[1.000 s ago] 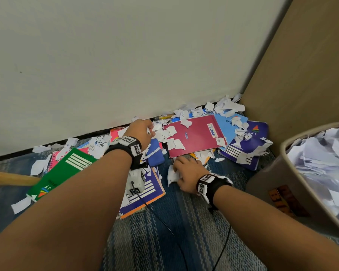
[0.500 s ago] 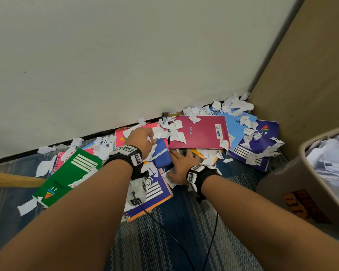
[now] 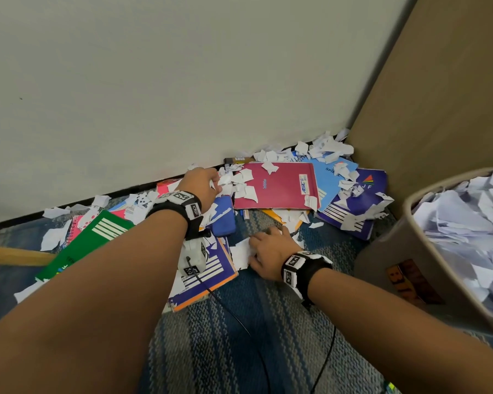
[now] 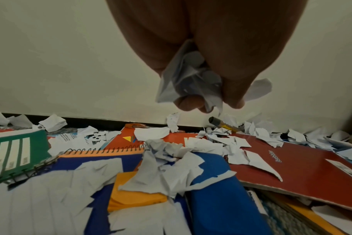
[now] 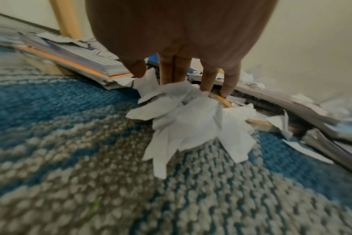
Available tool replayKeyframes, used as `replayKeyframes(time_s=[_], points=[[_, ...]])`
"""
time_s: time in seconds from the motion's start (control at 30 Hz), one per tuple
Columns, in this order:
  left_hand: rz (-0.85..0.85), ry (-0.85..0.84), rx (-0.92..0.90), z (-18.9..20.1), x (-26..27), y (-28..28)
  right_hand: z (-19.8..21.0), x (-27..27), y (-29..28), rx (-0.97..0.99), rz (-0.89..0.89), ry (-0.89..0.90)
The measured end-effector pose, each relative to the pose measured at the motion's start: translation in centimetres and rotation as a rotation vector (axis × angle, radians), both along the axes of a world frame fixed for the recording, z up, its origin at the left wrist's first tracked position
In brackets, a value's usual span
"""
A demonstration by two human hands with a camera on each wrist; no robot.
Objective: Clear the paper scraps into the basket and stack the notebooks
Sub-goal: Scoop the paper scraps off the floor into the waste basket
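1. A blue-and-grey woven rug [image 3: 239,351] in a room corner, against a pale wall [image 3: 154,81], is strewn with notebooks and torn white paper.
2. The left hand [image 3: 201,184] is bunched around a wad of paper scraps [image 4: 188,82], lifted just above the red notebook [image 3: 279,189] at its fingertips; a blue pouch [image 3: 224,216] lies directly beneath the wrist.
3. The right hand [image 3: 269,251], fingers [image 5: 176,70] straight, presses down on a loose heap of scraps [image 5: 189,124] on the rug, beside the purple spiral notebook [image 3: 208,268] to its left.
4. The basket [image 3: 404,251], already heaped with paper, stands just right of the right forearm.
5. The scrap-clearing step appears underway; notebook stacking looks not yet begun.
6. Next, the right hand likely must close around its heap, then both handfuls carry rightward over the basket's rim without shedding pieces.
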State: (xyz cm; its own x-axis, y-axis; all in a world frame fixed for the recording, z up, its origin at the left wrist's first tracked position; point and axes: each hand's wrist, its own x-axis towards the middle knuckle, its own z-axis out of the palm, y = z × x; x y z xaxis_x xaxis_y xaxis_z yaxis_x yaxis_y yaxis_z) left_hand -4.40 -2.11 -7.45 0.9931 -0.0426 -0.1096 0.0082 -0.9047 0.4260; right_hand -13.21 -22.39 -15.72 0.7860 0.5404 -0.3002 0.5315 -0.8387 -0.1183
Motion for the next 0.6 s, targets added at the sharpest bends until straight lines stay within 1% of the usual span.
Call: replayKeyframes(time_s=[0.1, 0.2, 0.3, 0.43, 0.53, 0.6], points=[[-0.027, 0.006, 0.015, -0.2, -0.3, -0.4, -0.3, 0.2, -0.1, 0.094, -0.087, -0.001], [-0.048, 0.029, 0.031, -0.7, -0.4, -0.3, -0.9, 0.2, 1.0, 0.054, -0.079, 0.091], [-0.065, 0.031, 0.047, -0.7, -0.4, 0.1, -2.1, -1.2, 1.8, -0.012, -0.033, 0.147], [-0.060, 0.028, 0.044, -0.4, -0.3, 0.1, -2.9, -3.4, 0.4, 0.003, 0.025, 0.059], [-0.049, 0.026, 0.040, 0.0, 0.0, -0.3, -2.2, -3.8, -1.7, -0.007, 0.073, 0.018], [-0.052, 0.027, 0.038, 0.2, 0.1, -0.6, -1.6, -3.9, -3.1, 0.029, 0.067, -0.007]])
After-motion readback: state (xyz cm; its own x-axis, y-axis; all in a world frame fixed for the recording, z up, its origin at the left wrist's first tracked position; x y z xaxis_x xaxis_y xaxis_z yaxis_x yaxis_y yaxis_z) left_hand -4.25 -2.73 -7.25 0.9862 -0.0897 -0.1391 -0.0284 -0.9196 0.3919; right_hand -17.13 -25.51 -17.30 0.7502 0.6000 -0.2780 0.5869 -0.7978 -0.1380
